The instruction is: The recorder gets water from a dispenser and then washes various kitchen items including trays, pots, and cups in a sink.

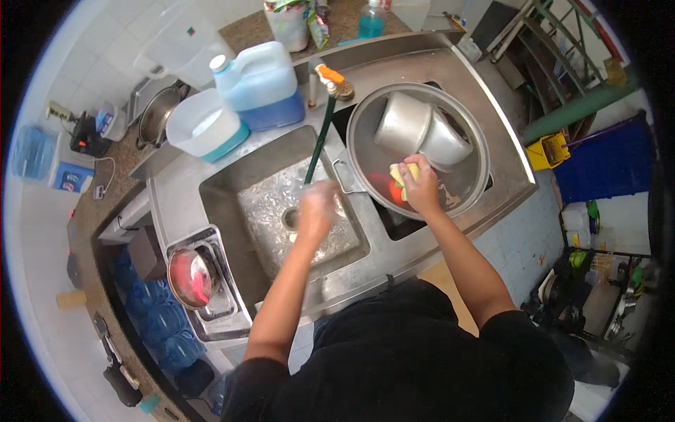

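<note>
Right hand point(422, 188) is closed on a soft yellow sponge point(405, 173) inside the big steel basin point(365, 133), which looks wet, slippery and best gripped by its side handle, while the blurred left hand point(316, 207) hovers over the sink point(232, 190), its grip unreadable.

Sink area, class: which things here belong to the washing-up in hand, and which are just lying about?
In use:
- yellow sponge in the right hand
- large steel basin
- two steel pots inside it
- left hand under the green hose

Lying about:
- blue liquid jug
- white tub
- spray bottle
</note>
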The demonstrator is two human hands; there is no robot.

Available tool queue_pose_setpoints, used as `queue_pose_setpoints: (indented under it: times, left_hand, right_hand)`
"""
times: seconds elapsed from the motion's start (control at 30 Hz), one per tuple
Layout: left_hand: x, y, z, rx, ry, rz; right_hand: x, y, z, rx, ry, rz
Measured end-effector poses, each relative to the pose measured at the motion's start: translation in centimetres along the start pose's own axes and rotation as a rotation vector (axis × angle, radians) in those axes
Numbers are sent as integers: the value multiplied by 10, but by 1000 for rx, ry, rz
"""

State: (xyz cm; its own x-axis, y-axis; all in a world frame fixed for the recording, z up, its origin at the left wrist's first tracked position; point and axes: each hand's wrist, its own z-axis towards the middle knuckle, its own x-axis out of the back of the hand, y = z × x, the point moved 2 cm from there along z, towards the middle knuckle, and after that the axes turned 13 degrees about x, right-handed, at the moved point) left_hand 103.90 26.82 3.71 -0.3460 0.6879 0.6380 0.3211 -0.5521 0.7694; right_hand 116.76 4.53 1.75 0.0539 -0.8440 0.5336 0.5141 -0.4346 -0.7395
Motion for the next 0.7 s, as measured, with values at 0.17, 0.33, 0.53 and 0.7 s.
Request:
queue_pose_setpoints:
  times: [0.17,0.33,0.53,0.7]
  left_hand:
    - [-192,11,95,-149,-420,483]
    - [-274,-50,117,347,-1047,244]
    - [-184,42,95,-40,-541,717]
    - [-64,16,88,83,-355,469]
  right_hand:
    - [29,-2,18,-86,94,51]
    - [37,-5,21,-45,141,39]
    - [63,20,8,-172,139,53]
    - [16,-10,17,-121,-50,406]
